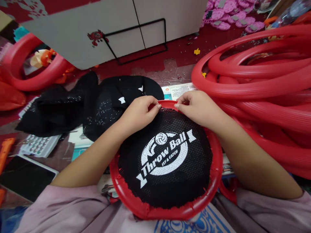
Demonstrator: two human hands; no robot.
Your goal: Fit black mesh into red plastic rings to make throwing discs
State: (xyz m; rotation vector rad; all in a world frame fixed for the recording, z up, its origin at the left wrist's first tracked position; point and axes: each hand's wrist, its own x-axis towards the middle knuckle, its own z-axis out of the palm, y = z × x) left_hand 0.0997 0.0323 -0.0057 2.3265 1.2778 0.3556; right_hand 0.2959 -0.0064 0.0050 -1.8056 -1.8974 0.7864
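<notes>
A round black mesh sheet [179,184] printed "Throw Ball, Fly & Catch" in white lies inside a red plastic ring [128,200] that rests on my lap. At the ring's far side my left hand [143,111] pinches the mesh's edge, thumb against fingers. My right hand [196,108] grips the same stretch a little to the right, its fingers also closed. Between the two hands a short piece of the red rim shows bare. What exactly sits under the fingertips is hidden.
Several red rings [262,87] are piled at the right. Loose black mesh sheets [121,87] lie at the upper left, near a calculator [40,144] and a dark-screened tablet [26,178]. Behind stands a white box [119,29] with a black wire frame [166,34]. Pink pieces [227,16] lie beyond.
</notes>
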